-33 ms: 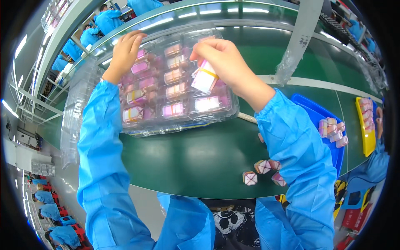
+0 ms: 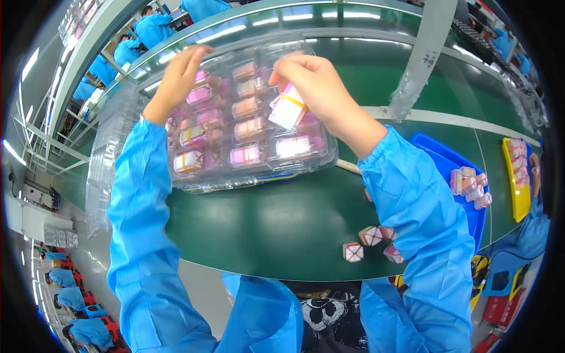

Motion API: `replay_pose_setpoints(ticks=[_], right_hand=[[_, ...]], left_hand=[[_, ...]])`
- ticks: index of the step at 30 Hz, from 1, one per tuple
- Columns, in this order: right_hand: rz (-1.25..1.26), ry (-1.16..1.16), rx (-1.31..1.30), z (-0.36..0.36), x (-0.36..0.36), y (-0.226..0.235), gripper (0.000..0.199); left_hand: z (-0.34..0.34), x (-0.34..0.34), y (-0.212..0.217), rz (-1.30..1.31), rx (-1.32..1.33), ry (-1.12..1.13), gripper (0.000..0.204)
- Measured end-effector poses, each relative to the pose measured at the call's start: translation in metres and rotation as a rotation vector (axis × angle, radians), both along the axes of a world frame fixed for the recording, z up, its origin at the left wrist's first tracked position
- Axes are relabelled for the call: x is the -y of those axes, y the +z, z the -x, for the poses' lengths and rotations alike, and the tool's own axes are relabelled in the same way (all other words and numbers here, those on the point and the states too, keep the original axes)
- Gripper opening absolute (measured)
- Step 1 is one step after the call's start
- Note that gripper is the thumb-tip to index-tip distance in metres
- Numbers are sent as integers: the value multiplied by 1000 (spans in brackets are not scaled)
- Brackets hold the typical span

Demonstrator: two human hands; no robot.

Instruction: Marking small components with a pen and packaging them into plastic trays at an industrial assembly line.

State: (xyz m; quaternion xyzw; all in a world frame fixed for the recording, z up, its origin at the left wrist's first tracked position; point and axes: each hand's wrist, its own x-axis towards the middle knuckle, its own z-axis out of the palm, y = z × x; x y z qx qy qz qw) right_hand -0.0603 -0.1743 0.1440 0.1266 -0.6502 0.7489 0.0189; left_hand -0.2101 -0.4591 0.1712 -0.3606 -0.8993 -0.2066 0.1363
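Note:
A clear plastic tray point(image 2: 322, 159) with compartments lies across the green table point(image 2: 259, 223), holding rows of small pink, white and peach bundles. My right hand point(image 2: 315, 88) pinches a white-and-pink bundle point(image 2: 288, 113) with a yellow band around it, tilted over the tray's right column. The fingertips behind that bundle are partly hidden. Over the tray's far left corner is my left hand point(image 2: 176, 82), its fingers stretched out and nothing visible in it. Several loose bundles point(image 2: 353, 252) lie on the table beside my right forearm.
A blue tray point(image 2: 432, 146) with several bundles stands to the right. Beyond it is a yellow tray point(image 2: 521, 203) of bundles, next to another person's hand point(image 2: 535, 167). More clear plastic trays point(image 2: 109, 159) are at the left. A metal post point(image 2: 424, 53) rises behind the table.
My left hand has shifted slightly to the right, its forearm slightly left. The right hand still holds the banded bundle in almost the same place.

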Motion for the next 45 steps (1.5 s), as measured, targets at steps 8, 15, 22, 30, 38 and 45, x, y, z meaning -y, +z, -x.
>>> replay_pose_setpoints(ticks=[8, 15, 22, 30, 38, 45], right_hand=[[162, -119, 7, 1, 28, -2, 33], [62, -126, 121, 21, 38, -7, 45], [-35, -95, -45, 36, 72, -33, 50], [-767, 118, -725, -5, 66, -53, 28], [-1043, -93, -1012, -25, 43, -46, 27], [-833, 128, -495, -110, -72, 3, 41]], left_hand=[[-188, -97, -14, -89, 24, 38, 55], [-137, -38, -12, -235, 63, 17, 48], [-61, 69, -34, -159, 393, 223, 49], [-94, 41, -49, -270, 523, 37, 50], [-121, 15, -75, 68, -48, 128, 57], [-181, -26, -60, -231, -427, 52, 39]])
